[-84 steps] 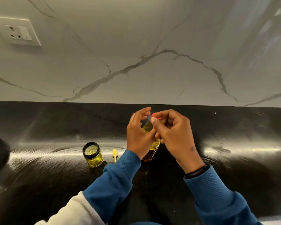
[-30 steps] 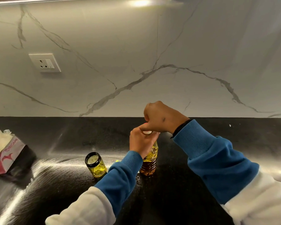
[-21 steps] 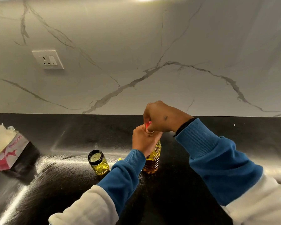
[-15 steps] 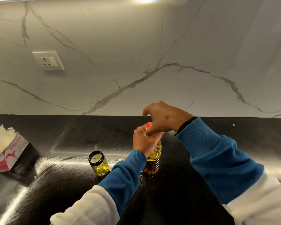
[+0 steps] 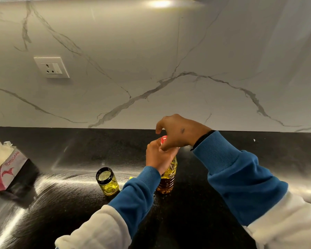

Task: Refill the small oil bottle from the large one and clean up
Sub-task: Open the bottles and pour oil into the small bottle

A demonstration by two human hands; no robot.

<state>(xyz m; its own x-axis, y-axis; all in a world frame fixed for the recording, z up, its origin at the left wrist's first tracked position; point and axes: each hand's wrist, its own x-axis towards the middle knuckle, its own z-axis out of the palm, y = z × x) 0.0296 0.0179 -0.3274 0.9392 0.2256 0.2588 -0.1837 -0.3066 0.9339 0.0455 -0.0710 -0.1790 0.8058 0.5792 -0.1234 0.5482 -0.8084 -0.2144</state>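
Hiding btl neck (image 5: 169, 169), left hand (image 5: 158, 155); red cap (image 5: 163, 139) half-covered.

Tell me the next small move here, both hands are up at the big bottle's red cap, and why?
Probably keep twisting the red cap with the right hand while the left hand grips the large oil bottle by its neck. The small jar beside it already stands open on the black counter, so opening or closing this cap seems the step in hand; which, I cannot tell.
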